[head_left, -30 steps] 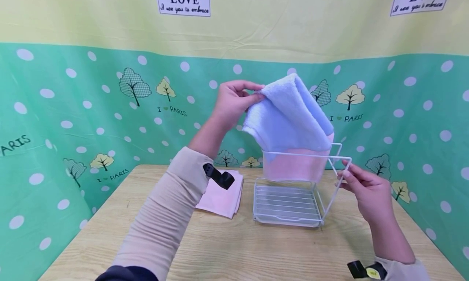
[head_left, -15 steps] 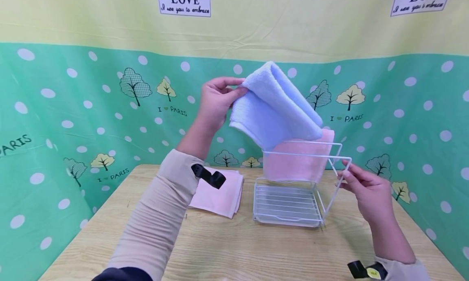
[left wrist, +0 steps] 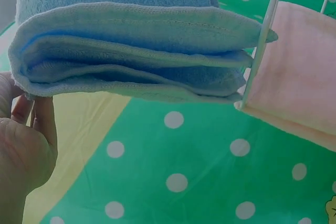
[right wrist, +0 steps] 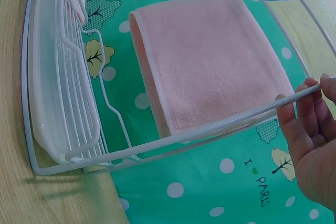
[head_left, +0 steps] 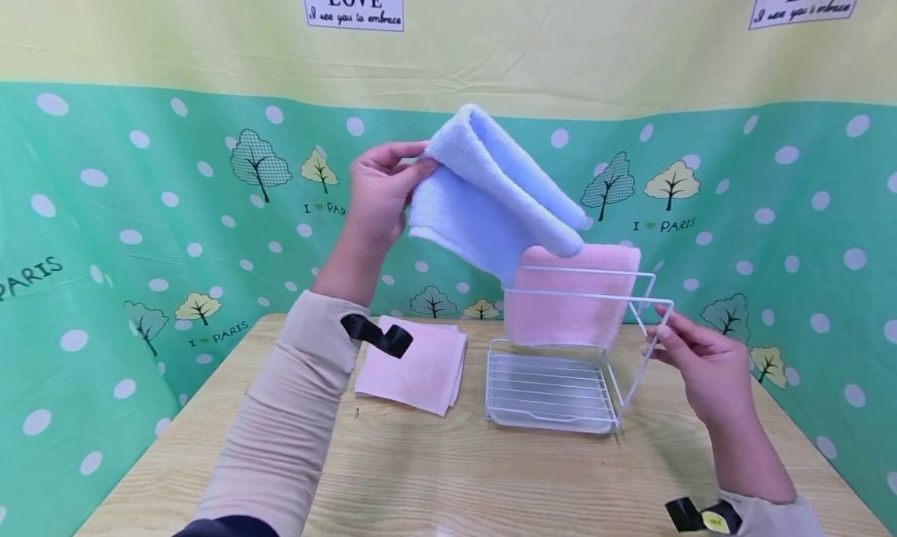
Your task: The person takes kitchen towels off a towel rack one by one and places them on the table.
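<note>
My left hand (head_left: 384, 191) pinches a folded light blue towel (head_left: 483, 187) by its upper left corner, up in the air. The towel's lower right end hangs just above the left part of a white wire rack (head_left: 589, 296). In the left wrist view the towel's folded layers (left wrist: 131, 56) show edge-on. A pink towel (head_left: 571, 311) hangs over the rack's rear top bar. My right hand (head_left: 708, 366) grips the rack's right upright between thumb and fingers; the right wrist view shows the fingers (right wrist: 294, 129) curled on that wire.
A folded pink towel (head_left: 413, 366) lies on the wooden table (head_left: 448, 482), left of the rack. Under the rack's bottom wires sits a pale drip tray (head_left: 554, 424). A green and yellow patterned curtain (head_left: 210, 233) stands behind and at both sides.
My left hand has moved left and slightly up with the blue towel, drawing it off from the front of the hanging pink towel. The right hand and the rack have stayed put.
</note>
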A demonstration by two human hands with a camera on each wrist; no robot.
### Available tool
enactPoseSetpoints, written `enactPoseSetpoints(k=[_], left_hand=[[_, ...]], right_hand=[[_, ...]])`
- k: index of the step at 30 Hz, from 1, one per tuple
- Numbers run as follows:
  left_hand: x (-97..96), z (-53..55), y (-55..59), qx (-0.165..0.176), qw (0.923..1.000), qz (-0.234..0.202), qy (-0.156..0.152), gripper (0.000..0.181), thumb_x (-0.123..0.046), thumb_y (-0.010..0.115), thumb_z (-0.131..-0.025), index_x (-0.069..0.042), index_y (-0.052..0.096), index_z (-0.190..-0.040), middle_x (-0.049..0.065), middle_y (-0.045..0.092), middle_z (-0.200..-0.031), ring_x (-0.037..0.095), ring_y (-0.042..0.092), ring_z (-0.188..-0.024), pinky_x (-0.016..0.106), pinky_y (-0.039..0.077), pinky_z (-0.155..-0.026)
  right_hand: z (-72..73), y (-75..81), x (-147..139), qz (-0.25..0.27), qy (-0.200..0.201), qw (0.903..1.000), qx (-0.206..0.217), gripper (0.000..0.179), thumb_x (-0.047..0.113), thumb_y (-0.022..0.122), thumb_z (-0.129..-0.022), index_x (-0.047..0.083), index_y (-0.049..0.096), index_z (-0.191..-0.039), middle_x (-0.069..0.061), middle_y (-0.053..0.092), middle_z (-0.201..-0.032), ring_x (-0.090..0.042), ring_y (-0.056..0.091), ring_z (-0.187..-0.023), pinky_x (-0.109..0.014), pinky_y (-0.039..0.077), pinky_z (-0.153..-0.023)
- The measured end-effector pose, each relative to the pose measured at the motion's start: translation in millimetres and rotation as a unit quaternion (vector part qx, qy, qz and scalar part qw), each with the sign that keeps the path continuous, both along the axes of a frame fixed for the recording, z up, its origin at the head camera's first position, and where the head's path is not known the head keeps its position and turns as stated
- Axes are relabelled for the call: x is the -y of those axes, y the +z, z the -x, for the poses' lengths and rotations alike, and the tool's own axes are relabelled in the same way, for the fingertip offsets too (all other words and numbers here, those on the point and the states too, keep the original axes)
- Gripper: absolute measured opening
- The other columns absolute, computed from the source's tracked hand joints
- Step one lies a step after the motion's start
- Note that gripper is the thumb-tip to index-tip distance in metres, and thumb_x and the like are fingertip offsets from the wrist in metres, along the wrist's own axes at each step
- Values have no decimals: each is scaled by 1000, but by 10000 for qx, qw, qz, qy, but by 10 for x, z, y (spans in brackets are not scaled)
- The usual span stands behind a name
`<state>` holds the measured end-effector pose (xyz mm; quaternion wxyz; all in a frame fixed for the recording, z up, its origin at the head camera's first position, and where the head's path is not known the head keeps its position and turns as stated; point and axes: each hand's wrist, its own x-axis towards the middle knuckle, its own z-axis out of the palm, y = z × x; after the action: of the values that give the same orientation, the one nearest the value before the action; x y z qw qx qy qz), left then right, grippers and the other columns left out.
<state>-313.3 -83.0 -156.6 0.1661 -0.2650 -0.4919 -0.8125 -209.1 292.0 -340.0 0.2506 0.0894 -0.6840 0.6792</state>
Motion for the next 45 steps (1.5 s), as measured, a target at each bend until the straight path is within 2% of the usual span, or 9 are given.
enactPoseSetpoints(k=[8,12,17,21,28,34,45], left_hand=[[151,7,-24,139,9995,-172,232,22,15,72,-79,-5,77,-81,11,73,-85,20,71,-71,31,59,-64],[238,27,-73,192,9990,-237,331,21,16,71,-79,-5,77,-81,12,73,-84,20,71,-70,31,59,-65],[348,55,-158,431,9974,-150,557,20,15,71,-80,-5,77,-83,12,73,-85,20,71,-72,32,59,-70],[427,79,-246,577,9958,-121,695,19,14,72,-80,-4,77,-84,12,72,-87,20,71,-74,32,59,-70],[543,99,-423,623,9948,-90,804,22,15,70,-80,-5,78,-83,11,72,-87,18,70,-73,31,59,-67],[671,108,-571,905,9906,-55,1020,19,12,72,-81,-6,78,-84,10,71,-91,18,70,-74,31,59,-68],[880,137,-852,1125,9849,-59,1316,17,9,73,-81,-7,78,-87,9,71,-89,18,71,-76,31,59,-69]], right_hand=[[-4,-1,0,-78,-34,10000,-4,39,8,65,-93,-1,60,-130,-1,74,-99,-9,69,-87,-23,56,-71],[-9,4,7,-53,-21,10000,-6,39,8,65,-93,-2,59,-130,-1,74,-99,-10,69,-87,-23,56,-71],[-11,14,12,-3,21,10000,-67,39,7,65,-93,-4,58,-130,-1,74,-99,-9,70,-86,-23,56,-71],[-11,18,12,1,33,9999,-105,38,6,65,-93,-4,59,-129,0,74,-99,-9,70,-86,-24,56,-71],[-11,12,11,-18,1,10000,-51,38,7,65,-93,-1,60,-130,2,74,-98,-10,70,-86,-23,56,-71],[-13,17,20,-28,-34,10000,-12,38,7,65,-93,-1,60,-129,3,74,-97,-10,70,-86,-23,56,-71],[-28,27,29,-25,-50,10000,65,39,9,66,-93,0,60,-130,0,74,-98,-8,70,-86,-22,56,-71]])
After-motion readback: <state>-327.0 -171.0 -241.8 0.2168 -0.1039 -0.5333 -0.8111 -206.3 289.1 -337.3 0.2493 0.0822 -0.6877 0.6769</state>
